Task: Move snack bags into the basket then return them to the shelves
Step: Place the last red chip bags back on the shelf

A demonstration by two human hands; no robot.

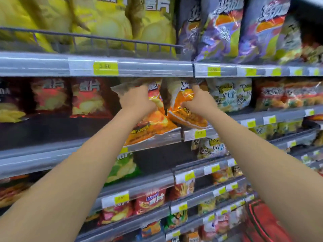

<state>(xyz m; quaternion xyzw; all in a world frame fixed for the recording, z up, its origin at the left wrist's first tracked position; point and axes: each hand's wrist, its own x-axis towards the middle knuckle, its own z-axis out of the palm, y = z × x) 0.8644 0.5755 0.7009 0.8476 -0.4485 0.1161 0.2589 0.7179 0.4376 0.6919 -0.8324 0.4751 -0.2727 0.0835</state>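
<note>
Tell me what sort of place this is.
Likely a shop's snack aisle: tiered shelves lined with snack bags, yellow price tags on the shelf edges, and what looks like a red basket at lower right.

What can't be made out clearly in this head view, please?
1. Head view: fingertips of the left hand and right hand, hidden behind the left orange bag and right orange bag they grip.
2. Head view: red basket, blurred and cut off by the bottom edge; contents unseen.
3. Head view: price tags, print mostly blurred.
</note>
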